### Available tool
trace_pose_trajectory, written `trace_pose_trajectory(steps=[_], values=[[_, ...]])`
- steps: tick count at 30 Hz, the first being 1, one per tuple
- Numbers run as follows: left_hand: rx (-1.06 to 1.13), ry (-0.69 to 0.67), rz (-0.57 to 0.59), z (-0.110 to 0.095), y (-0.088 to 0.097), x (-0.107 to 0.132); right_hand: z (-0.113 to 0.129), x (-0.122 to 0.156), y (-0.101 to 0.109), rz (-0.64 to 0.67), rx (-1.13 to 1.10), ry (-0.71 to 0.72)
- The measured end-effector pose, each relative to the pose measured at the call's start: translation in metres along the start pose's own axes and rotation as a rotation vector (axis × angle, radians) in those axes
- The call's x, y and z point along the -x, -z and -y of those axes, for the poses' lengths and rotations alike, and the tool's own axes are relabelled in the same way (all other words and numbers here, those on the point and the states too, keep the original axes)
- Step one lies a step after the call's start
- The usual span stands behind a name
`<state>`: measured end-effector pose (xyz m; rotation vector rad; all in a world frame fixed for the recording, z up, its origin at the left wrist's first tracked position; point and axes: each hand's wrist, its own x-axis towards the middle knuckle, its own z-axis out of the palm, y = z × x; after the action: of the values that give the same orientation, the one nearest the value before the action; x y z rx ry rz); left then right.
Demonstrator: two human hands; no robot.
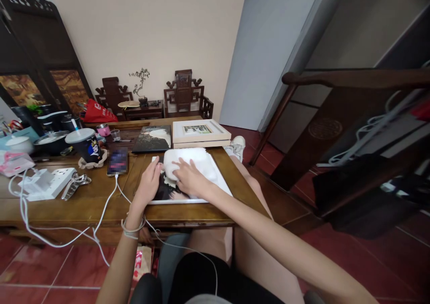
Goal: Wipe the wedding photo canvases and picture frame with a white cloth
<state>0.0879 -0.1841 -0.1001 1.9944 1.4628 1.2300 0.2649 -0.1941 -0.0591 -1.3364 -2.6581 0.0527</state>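
Observation:
A picture panel (220, 188) with white edges and a dark printed image lies flat near the table's front edge. On it rests a white, soft-looking folded cloth (210, 165), covering much of the picture. My right hand (191, 177) reaches over from the right and touches the cloth, its fingers apart and partly bent on top. At the panel's left edge is my left hand (149, 180), fingers stretched out, the thumb close to the cloth. Whether its palm presses on the edge is hidden. A hair tie or band (133, 228) circles the left wrist.
Behind the panel lie a dark picture (152, 139) and stacked light frames (200, 133). To the left are a charging phone (117, 161), a lidded cup (88, 147), a nail clipper-like metal tool (75, 184) and a power strip (55, 183). White cables (101, 225) hang over the front edge.

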Motion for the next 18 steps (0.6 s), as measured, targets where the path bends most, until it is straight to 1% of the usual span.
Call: trace_pose_trajectory(steps=[2, 4, 6, 8, 10, 13, 15, 18], values=[[0.119, 0.038, -0.07, -0.005, 0.002, -0.001, 0.007, 0.008, -0.003, -0.006, -0.061, 0.087], [0.185, 0.059, -0.096, -0.007, 0.003, -0.001, 0.012, 0.024, -0.003, -0.017, -0.139, 0.215], [0.168, 0.065, -0.083, -0.009, 0.003, -0.001, 0.016, 0.046, 0.0, -0.026, -0.222, 0.33], [0.099, 0.059, -0.036, -0.011, 0.002, 0.001, 0.017, 0.068, 0.006, -0.021, -0.286, 0.372], [0.012, 0.041, 0.029, -0.012, 0.0, 0.002, 0.015, 0.087, 0.014, -0.007, -0.309, 0.329], [-0.117, 0.01, 0.121, -0.01, -0.005, 0.004, 0.004, 0.104, 0.021, 0.004, -0.277, 0.179], [-0.194, -0.014, 0.159, -0.006, -0.007, 0.005, -0.008, 0.105, 0.02, -0.011, -0.232, 0.06], [-0.28, -0.064, 0.186, -0.001, -0.009, 0.006, -0.029, 0.091, 0.015, -0.043, -0.177, -0.123]])
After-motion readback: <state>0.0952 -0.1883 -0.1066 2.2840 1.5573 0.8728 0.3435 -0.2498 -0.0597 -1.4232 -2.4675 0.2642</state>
